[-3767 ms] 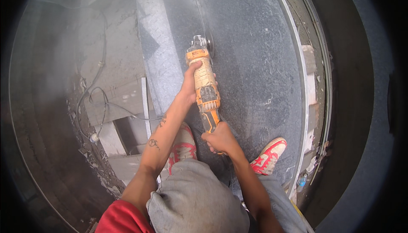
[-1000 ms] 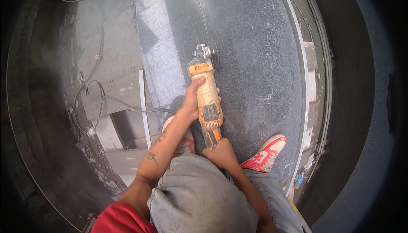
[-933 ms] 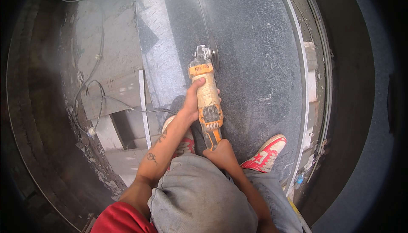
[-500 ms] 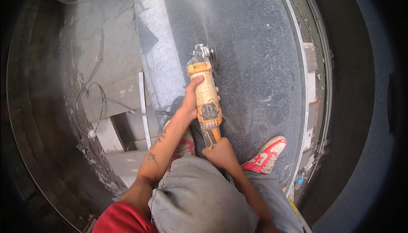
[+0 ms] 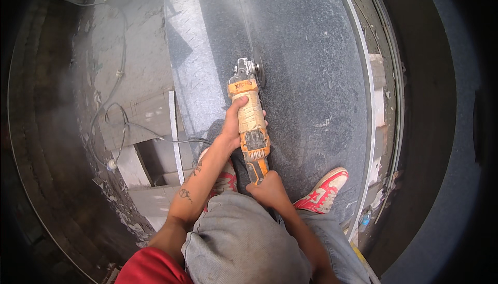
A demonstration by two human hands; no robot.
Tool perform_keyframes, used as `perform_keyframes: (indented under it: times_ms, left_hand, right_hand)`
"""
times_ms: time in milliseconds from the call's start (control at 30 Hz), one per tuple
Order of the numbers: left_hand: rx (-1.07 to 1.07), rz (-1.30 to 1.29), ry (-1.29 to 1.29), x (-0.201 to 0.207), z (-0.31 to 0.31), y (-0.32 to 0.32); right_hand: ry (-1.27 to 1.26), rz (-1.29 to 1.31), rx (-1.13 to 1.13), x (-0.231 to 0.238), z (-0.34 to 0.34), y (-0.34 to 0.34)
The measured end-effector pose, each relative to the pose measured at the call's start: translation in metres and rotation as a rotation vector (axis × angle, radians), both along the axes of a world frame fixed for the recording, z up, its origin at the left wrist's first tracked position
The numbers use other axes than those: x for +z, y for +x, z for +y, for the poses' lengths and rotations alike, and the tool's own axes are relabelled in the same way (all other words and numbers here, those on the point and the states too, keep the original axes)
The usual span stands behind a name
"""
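Note:
An orange and black angle grinder (image 5: 252, 115), its body dusty and wrapped in pale tape, points away from me over a dark speckled stone slab (image 5: 321, 82). My left hand (image 5: 233, 123) is closed round its body from the left, thumb on top. Behind it, my right hand (image 5: 271, 187) grips the rear handle. The upright cutting disc (image 5: 261, 71) sits at the right of the metal head, against the slab. From there a thin straight cut line (image 5: 244, 12) runs to the far edge, with pale dust about it. The disc's lower rim is hidden.
My red and white shoes (image 5: 324, 189) stand on the slab. A black power cord (image 5: 150, 127) trails left over dusty boards, past a narrow pale strip (image 5: 175, 128) and a dark gap (image 5: 157, 159). Rubble (image 5: 122, 211) borders the left; a blue-tinted bottle (image 5: 365, 219) lies right.
The grinder and both hands have shifted slightly toward me. More of the cut line now shows beyond the disc, through thinner dust.

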State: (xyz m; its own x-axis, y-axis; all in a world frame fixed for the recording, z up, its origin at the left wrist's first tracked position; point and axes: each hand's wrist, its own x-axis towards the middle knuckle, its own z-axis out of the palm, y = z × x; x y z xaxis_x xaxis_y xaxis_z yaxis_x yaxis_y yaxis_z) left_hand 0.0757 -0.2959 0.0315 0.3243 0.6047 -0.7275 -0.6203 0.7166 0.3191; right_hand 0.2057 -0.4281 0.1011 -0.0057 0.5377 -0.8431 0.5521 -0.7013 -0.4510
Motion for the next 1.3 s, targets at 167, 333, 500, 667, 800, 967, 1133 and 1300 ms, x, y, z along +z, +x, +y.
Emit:
perform_keyframes:
  times_ms: [167,333,500,667,800,967,1133,1300]
  left_hand:
    - [0.007,-0.039,0.008,-0.005,0.027,-0.010]
    - [-0.005,-0.047,-0.009,-0.002,0.023,-0.008]
    - [-0.017,-0.026,0.012,0.002,-0.002,-0.003]
    - [-0.020,-0.013,0.009,0.000,-0.007,-0.003]
    - [-0.014,-0.032,0.000,0.000,-0.011,-0.004]
    - [-0.024,-0.017,-0.003,0.004,-0.015,0.000]
    - [-0.028,0.006,-0.012,0.011,-0.022,0.000]
    - [-0.024,-0.013,-0.019,0.007,-0.027,0.002]
  right_hand:
    - [-0.252,0.162,-0.087,0.022,0.049,-0.006]
    - [-0.233,0.137,-0.099,0.020,0.040,-0.007]
    - [-0.006,0.001,-0.019,0.004,-0.001,-0.004]
    - [-0.096,0.018,-0.037,0.012,0.002,-0.003]
    - [-0.128,0.020,-0.043,0.012,-0.002,-0.003]
    - [-0.198,0.039,-0.049,0.020,0.000,0.001]
    - [-0.201,0.037,-0.046,0.015,-0.011,0.001]
    - [-0.202,0.031,-0.054,0.015,-0.015,0.004]
